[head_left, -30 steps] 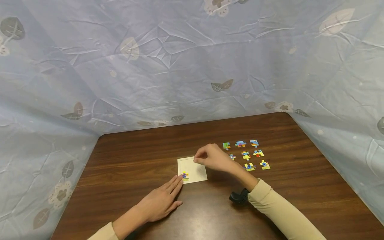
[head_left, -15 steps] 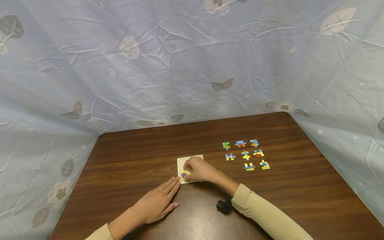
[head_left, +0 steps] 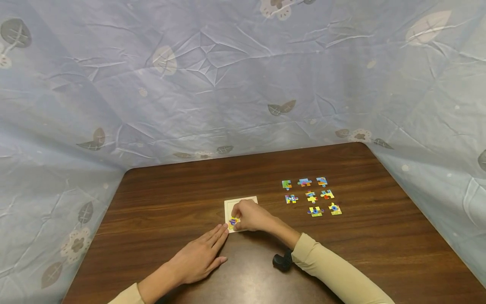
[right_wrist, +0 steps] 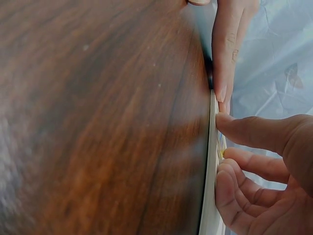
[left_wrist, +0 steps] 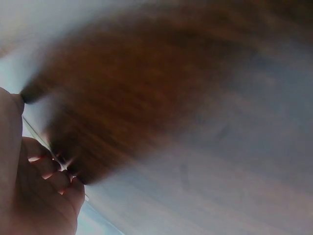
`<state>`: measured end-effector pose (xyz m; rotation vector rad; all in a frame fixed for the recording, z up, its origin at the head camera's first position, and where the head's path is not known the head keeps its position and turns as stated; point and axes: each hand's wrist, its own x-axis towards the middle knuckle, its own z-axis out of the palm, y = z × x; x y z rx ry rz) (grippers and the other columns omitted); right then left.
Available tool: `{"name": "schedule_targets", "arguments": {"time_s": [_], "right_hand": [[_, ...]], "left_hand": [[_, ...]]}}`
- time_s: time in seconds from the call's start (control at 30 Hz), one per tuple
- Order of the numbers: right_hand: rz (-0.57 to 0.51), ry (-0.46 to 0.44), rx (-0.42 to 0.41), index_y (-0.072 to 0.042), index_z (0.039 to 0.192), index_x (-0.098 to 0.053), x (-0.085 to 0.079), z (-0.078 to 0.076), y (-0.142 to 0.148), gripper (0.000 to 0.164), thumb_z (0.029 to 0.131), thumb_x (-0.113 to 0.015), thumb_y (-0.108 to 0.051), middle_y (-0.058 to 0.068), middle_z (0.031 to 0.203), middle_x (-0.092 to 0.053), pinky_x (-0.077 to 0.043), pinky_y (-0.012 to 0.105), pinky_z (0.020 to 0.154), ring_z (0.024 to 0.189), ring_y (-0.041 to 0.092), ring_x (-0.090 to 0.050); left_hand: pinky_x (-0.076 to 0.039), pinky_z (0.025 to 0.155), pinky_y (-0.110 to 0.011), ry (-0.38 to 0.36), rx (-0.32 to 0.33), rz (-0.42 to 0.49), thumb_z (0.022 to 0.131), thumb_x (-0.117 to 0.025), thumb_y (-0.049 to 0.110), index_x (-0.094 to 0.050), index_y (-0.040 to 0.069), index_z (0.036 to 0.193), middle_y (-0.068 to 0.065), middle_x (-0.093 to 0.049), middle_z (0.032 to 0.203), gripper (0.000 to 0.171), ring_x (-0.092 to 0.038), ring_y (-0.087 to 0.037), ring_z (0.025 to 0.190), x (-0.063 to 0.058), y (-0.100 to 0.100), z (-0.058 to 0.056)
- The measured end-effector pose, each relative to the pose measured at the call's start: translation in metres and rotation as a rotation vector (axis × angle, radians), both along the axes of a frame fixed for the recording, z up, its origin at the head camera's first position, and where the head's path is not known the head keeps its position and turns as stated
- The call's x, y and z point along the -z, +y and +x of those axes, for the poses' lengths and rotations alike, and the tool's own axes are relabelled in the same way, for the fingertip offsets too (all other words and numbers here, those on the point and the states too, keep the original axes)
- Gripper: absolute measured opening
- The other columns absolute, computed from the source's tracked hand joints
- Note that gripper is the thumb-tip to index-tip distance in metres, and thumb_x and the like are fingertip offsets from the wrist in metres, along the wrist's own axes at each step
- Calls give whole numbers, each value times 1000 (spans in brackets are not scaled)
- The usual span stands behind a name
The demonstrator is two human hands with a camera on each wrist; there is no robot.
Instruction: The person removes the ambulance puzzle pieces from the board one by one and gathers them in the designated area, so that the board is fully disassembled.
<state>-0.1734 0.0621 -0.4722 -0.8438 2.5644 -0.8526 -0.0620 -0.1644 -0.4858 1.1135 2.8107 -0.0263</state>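
Note:
A small pale puzzle tray (head_left: pixel 241 199) with a raised border lies on the table. In its near left corner sits a yellow and blue puzzle piece (head_left: pixel 233 222), partly hidden by fingers. My right hand (head_left: pixel 252 215) reaches over the tray, its thumb and index finger pinching that piece. In the right wrist view, the thumb and fingers of the right hand (right_wrist: pixel 274 171) meet the piece's yellow edge (right_wrist: pixel 223 151) on the tray. My left hand (head_left: pixel 199 255) lies flat, fingers straight, with fingertips touching the tray's near left corner. The left wrist view shows the left hand (left_wrist: pixel 46 196) darkly.
Several loose puzzle pieces (head_left: pixel 311 196) lie in spaced rows to the right of the tray. A black wrist device (head_left: pixel 282 261) is on the right wrist. The brown wooden table (head_left: pixel 171 198) ends at a patterned grey-blue cloth (head_left: pixel 212 105) behind and at both sides.
My right hand has moved from the tray's far right part toward the near left corner, onto the puzzle piece. The left hand has shifted very slightly left. The last half second shows almost no motion.

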Motion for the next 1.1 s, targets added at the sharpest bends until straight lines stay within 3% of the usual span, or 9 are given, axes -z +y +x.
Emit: {"name": "schedule_targets", "arguments": {"time_s": [0.37,0.77,1.1], "right_hand": [[-51,-8,12,-3,104,-76,2,3,2,26,80,-87,-6,3,90,-74,-55,23,73,78,7,-61],[-173,-28,66,-7,99,-76,1,4,5,14,87,-79,-1,7,87,-76,-54,23,62,73,12,-65],[-302,-73,61,-8,99,-79,-3,3,14,14,89,-75,1,6,86,-79,-54,20,59,68,7,-67]], "left_hand": [[-39,128,-43,45,11,5,114,-34,49,-34,-1,162,-18,-29,173,70,-34,-31,160,3,0,2],[-35,130,-45,33,6,25,114,-35,48,-33,0,163,-18,-28,174,69,-31,-32,161,5,-1,1],[-34,131,-47,5,0,30,114,-33,48,-31,0,164,-18,-24,175,69,-28,-32,162,6,-1,2]]}}
